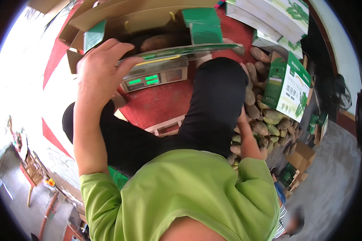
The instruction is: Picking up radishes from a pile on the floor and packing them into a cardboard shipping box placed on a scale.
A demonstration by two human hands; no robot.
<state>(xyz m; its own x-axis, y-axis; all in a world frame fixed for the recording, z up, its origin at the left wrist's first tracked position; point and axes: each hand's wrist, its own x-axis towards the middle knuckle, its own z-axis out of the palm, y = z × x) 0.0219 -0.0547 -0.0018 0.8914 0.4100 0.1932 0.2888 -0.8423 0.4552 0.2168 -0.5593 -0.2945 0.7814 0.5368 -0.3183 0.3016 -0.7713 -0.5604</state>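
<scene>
An open cardboard box (149,54) with green printed flaps sits on a weighing scale (173,75), whose display glows green. My left hand (102,68) grips the near edge at the box's left end, the thumb along the outside and the fingers over the rim. Inside lies at least one brown root vegetable (157,42); shadow hides much of the interior. My right forearm (250,142) reaches down past my right knee toward a pile of long brown and green root vegetables (259,127). Behind that knee my right hand is hidden, so its fingers and anything in them cannot be seen.
A white and green carton (287,86) leans on the pile at the right. More printed cartons (269,18) are stacked at the far right. My knees flank the red floor covering (161,102). A fan (341,91) stands by the right wall; another person (285,221) is at lower right.
</scene>
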